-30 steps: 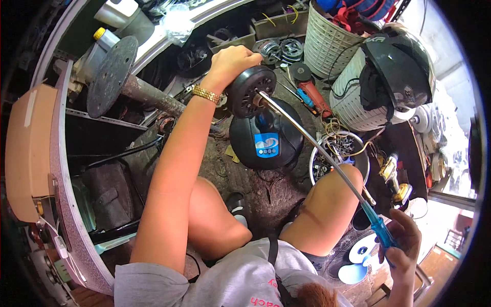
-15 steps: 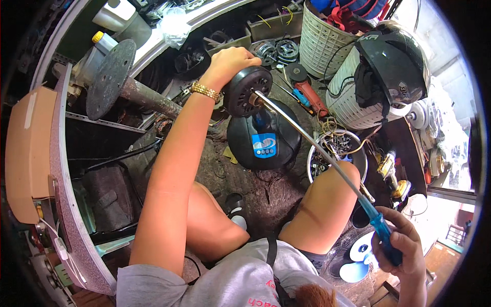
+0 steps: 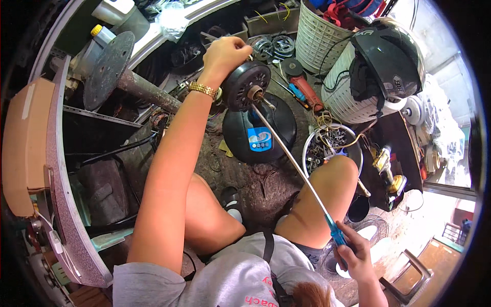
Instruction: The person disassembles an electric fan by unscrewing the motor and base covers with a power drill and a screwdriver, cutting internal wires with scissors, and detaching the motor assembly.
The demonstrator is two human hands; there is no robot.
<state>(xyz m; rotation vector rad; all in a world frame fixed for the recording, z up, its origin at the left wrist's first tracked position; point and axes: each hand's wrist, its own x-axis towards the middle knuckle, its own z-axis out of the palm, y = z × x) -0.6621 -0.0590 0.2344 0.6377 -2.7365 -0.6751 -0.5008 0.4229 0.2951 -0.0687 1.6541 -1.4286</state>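
Observation:
My left hand (image 3: 225,57) is above a round black fan motor (image 3: 236,84), its fingers pinched together at the top edge; whatever they grip is hidden. The motor's vented face tilts toward me, with a metal shaft collar (image 3: 254,92) in its middle. In my right hand (image 3: 358,251) is a long screwdriver (image 3: 335,231) by its blue handle. Its thin shaft slants up and left, and the tip is by the motor's lower rim; I cannot tell whether it touches. Below the motor stands a round black fan base (image 3: 235,138) with a blue control panel.
A white bowl of small metal parts (image 3: 305,153) is right of the base. Beyond it are a red angle grinder (image 3: 311,97), white baskets (image 3: 318,43) and a black helmet (image 3: 391,59). A round plate on a post (image 3: 108,71) stands left. A fan grille (image 3: 376,230) lies lower right.
My right hand has moved left with the screwdriver. Its tip has dropped from the motor's centre to the lower rim. The motor face has tilted downward, and my left fingers have drawn together.

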